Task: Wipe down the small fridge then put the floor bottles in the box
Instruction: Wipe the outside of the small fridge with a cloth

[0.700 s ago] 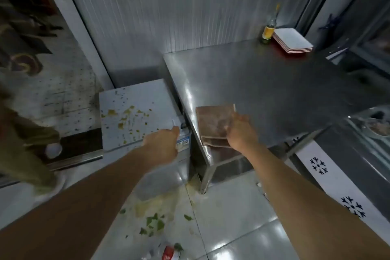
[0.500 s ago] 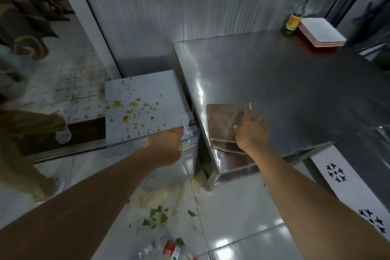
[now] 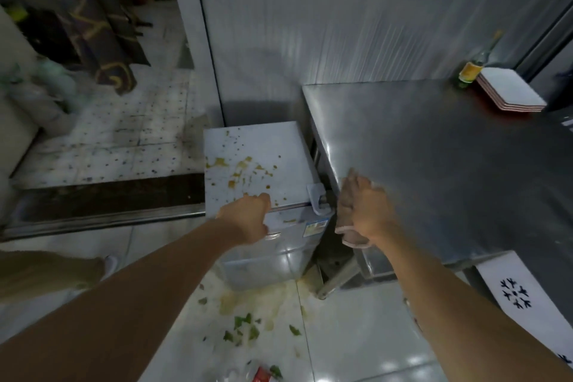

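Observation:
The small white fridge (image 3: pixel 257 152) stands on the floor left of a steel table, its top spattered with yellow-brown food stains. My left hand (image 3: pixel 246 217) rests on the fridge's front top edge, fingers curled over it. My right hand (image 3: pixel 369 211) grips a brown cloth (image 3: pixel 345 220), bunched and lifted off the table's near left corner, hanging beside the fridge. A plastic bottle with a red label (image 3: pixel 260 377) lies on the floor at the bottom edge, mostly cut off. No box is in view.
The steel table (image 3: pixel 449 170) carries a glass bottle (image 3: pixel 469 70) and stacked white plates (image 3: pixel 511 93) at its far corner. Yellow spill and green scraps (image 3: pixel 245 322) lie on the tiles before the fridge. Another person's leg and shoe (image 3: pixel 62 270) are at left.
My right hand has closed on the cloth and pulled it off the table toward the fridge. The left hand stays on the fridge's front edge. The camera moved closer and left.

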Motion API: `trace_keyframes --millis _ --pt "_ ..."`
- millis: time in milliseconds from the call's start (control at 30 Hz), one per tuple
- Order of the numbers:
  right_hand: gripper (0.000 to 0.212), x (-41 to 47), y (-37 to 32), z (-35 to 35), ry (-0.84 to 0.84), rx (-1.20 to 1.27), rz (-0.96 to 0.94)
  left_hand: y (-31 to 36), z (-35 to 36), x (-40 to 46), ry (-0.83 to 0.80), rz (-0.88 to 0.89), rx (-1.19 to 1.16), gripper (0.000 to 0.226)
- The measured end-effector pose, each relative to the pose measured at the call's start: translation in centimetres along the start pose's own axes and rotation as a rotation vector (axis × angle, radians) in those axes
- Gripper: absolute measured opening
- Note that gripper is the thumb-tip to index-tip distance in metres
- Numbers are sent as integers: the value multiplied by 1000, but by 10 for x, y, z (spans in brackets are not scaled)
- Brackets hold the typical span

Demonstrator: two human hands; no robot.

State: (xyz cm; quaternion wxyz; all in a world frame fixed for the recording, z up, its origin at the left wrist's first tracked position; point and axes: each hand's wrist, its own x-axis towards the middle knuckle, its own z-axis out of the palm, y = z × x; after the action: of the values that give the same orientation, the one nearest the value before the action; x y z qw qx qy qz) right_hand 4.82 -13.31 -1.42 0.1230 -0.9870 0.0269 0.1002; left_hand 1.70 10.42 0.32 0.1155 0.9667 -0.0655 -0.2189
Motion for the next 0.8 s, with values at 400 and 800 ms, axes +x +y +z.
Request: trace_keyframes --millis 400,800 --pt "41 -68 -150 -48 147 627 19 -83 -58 -37 -27 24 -636 35" --pt "66 -63 -151 -28 -46 947 162 -69 -58 -23 25 -229 -1381 21"
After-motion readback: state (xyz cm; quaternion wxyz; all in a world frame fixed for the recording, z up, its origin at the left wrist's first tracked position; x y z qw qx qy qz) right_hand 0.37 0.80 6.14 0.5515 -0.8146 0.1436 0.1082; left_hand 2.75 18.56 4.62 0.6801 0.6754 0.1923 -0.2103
